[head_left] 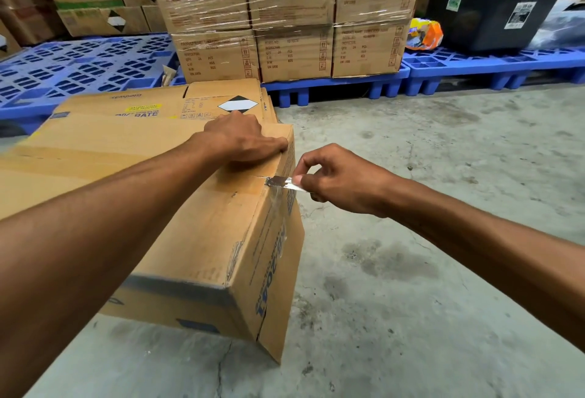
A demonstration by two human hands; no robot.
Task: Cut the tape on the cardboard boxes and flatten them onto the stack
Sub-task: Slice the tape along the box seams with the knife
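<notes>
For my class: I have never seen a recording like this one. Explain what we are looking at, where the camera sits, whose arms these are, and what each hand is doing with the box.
There is no machine here. One wide-angle camera is worn on a person's head and looks forward and down, so both bare arms reach in from the bottom of the picture. The left hand presses on top of a cardboard box that stands on a concrete floor. The right hand pinches a thin blade whose tip meets the clear tape at the box's top edge. Behind it lies a flattened box. Farther back, shrink-wrapped cartons stand on blue plastic pallets.
</notes>
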